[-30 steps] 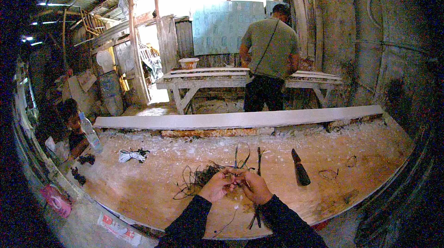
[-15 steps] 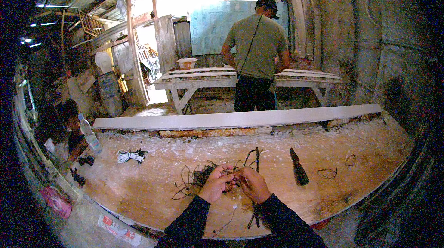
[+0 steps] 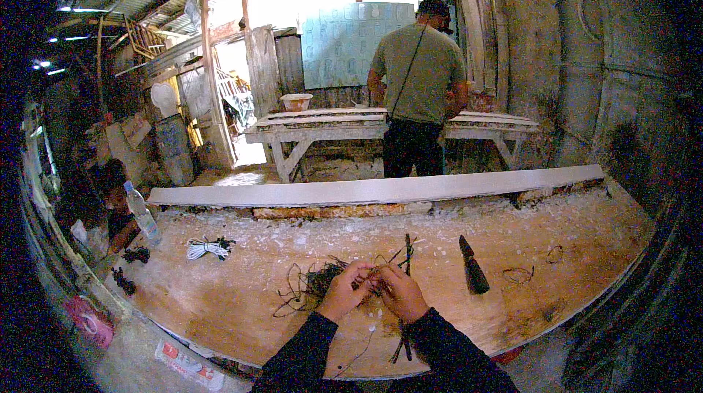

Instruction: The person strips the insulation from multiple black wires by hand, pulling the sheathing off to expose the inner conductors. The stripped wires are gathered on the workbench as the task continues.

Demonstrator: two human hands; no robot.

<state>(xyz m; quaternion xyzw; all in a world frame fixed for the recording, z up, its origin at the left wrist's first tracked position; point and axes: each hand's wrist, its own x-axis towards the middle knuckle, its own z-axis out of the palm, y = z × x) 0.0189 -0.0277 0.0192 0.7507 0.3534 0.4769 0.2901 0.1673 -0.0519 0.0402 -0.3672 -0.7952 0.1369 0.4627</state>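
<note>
Pale flecks litter the wooden counter (image 3: 249,298) in a metal-roofed shed. What the basin (image 3: 296,104) behind and the clear bottle (image 3: 143,215) at left contain is unclear. Mid-counter, beside a dark tangle (image 3: 316,281), the right grip (image 3: 401,295) pinches a finger-hidden strand (image 3: 379,260); whether the left grip (image 3: 344,292) is clamped, I cannot tell.

The left hand (image 3: 346,293) and right hand (image 3: 403,295) are held close together above a wooden tabletop (image 3: 242,298), beside tangled dark strands (image 3: 321,281); what lies between the fingers is obscured. White cord (image 3: 207,248) is seen at left, a dark tapered tool (image 3: 474,268) at right. Beyond, a bench (image 3: 329,131) is partly hidden by a co-worker (image 3: 417,74).
</note>
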